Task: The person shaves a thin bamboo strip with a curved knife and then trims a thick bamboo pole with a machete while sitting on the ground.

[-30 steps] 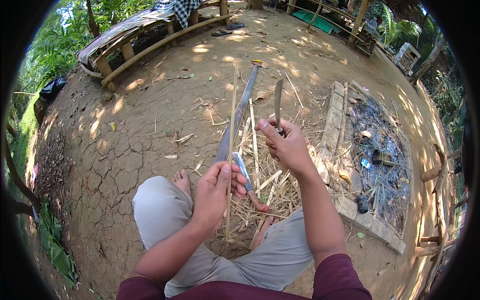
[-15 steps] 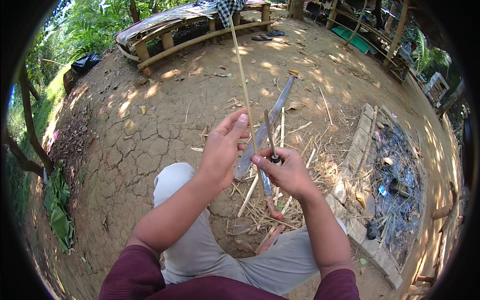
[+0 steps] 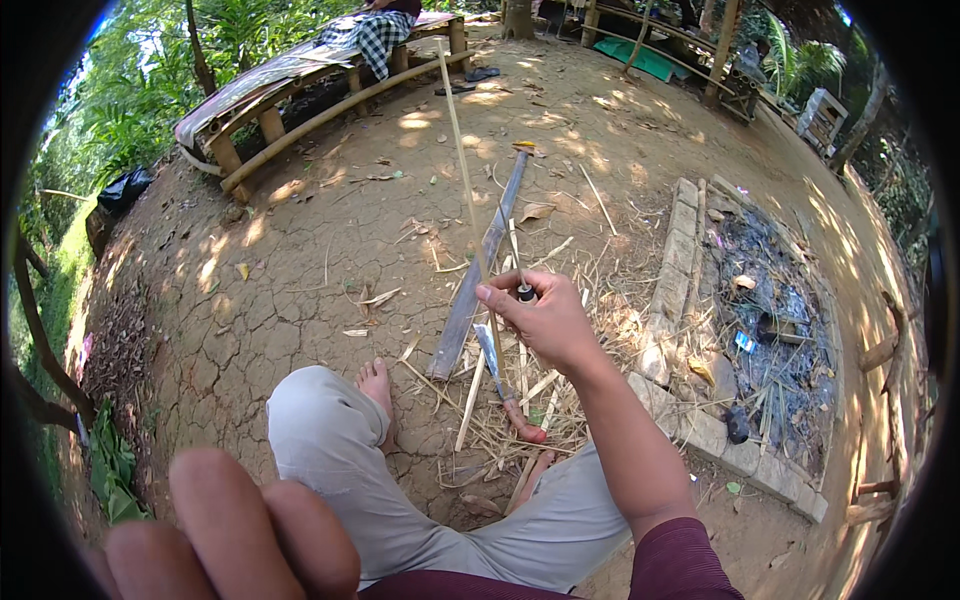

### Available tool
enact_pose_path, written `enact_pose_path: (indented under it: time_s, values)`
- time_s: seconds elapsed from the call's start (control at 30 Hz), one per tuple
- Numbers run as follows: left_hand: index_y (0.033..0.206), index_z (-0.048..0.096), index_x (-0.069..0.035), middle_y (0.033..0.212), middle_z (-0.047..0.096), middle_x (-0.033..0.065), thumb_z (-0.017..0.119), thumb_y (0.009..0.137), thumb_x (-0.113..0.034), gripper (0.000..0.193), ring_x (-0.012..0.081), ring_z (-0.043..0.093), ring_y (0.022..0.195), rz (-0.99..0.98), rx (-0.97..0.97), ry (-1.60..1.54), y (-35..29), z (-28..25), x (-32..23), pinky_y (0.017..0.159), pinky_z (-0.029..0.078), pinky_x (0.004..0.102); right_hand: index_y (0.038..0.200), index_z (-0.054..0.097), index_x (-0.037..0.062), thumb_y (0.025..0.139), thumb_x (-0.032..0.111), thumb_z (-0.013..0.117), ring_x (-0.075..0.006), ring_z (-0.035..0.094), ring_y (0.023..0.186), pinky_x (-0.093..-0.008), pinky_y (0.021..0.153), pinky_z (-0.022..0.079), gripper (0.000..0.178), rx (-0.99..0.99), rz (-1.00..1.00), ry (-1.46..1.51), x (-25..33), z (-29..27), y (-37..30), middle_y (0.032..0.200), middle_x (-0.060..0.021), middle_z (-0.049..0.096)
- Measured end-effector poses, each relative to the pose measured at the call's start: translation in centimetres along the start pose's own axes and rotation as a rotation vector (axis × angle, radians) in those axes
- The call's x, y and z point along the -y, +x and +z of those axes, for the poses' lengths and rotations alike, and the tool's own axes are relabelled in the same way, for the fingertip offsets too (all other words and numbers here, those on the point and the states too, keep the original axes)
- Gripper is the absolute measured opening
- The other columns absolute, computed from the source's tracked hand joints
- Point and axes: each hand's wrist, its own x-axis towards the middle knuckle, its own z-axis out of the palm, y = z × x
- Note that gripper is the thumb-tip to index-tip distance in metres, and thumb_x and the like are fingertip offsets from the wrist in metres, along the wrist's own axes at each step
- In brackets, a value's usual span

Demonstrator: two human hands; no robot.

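My right hand (image 3: pixel 543 318) is closed around a long thin bamboo strip (image 3: pixel 463 165) and a slim metal spike with a dark handle (image 3: pixel 526 293). The strip slants up and away, toward the far bench. At the lower left, very near the camera, my left hand (image 3: pixel 225 530) shows curled fingers; its fingertips are hidden, so whether it grips anything does not show. Below my right hand, a knife with a wooden handle (image 3: pixel 513 408) lies on the ground among pale shavings (image 3: pixel 490 440). A long grey-brown flat piece (image 3: pixel 465 310) lies beside it.
A stone-edged ash pit (image 3: pixel 770 290) lies to the right. A bamboo bench (image 3: pixel 300 115) stands far left, with a checked cloth (image 3: pixel 378 45) and a partly visible person (image 3: pixel 400 6). My bare foot (image 3: pixel 375 385) rests on cracked earth.
My left hand has left the strip and come back to the lower left, close to the camera. My right hand keeps the strip and spike. The view has shifted.
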Motion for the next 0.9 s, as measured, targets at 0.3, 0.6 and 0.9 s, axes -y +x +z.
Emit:
enact_pose_path:
  time_s: [0.3, 0.6, 0.9]
  values:
    - [0.103, 0.051, -0.008, 0.102, 0.047, 0.0051, 0.055, 0.093, -0.015, 0.012, 0.0161, 0.044, 0.091, -0.028, 0.057, -0.732, -0.2, 0.7, 2.8, 0.078, 0.04, 0.0301, 0.099, 0.074, 0.0017, 0.088, 0.03, 0.076, -0.0052, 0.056, 0.063, -0.0245, 0.059, 0.045, 0.03, -0.034, -0.014, -0.026, -0.3, -1.4, 0.4, 0.07, -0.0018, 0.066]
    - [0.104, 0.052, -0.008, 0.105, 0.047, 0.0055, 0.057, 0.091, -0.013, 0.014, 0.0158, 0.043, 0.094, -0.016, 0.128, -1.068, -0.8, 0.5, 4.0, 0.079, 0.039, 0.0301, 0.099, 0.074, 0.0022, 0.087, 0.031, 0.076, -0.0049, 0.057, 0.065, -0.0249, 0.06, 0.045, 0.031, -0.025, 0.025, -0.018, -0.6, -1.4, 0.7, 0.074, -0.002, 0.068]
    - [0.106, 0.053, -0.008, 0.108, 0.047, 0.0059, 0.058, 0.09, -0.011, 0.017, 0.0156, 0.043, 0.096, 0.007, 0.103, -1.213, -0.7, -0.2, 5.0, 0.081, 0.039, 0.0301, 0.098, 0.074, 0.0007, 0.087, 0.031, 0.075, -0.0069, 0.061, 0.066, -0.0251, 0.062, 0.047, 0.032, -0.035, -0.032, -0.091, -0.2, -0.7, 0.9, 0.071, -0.0034, 0.068]
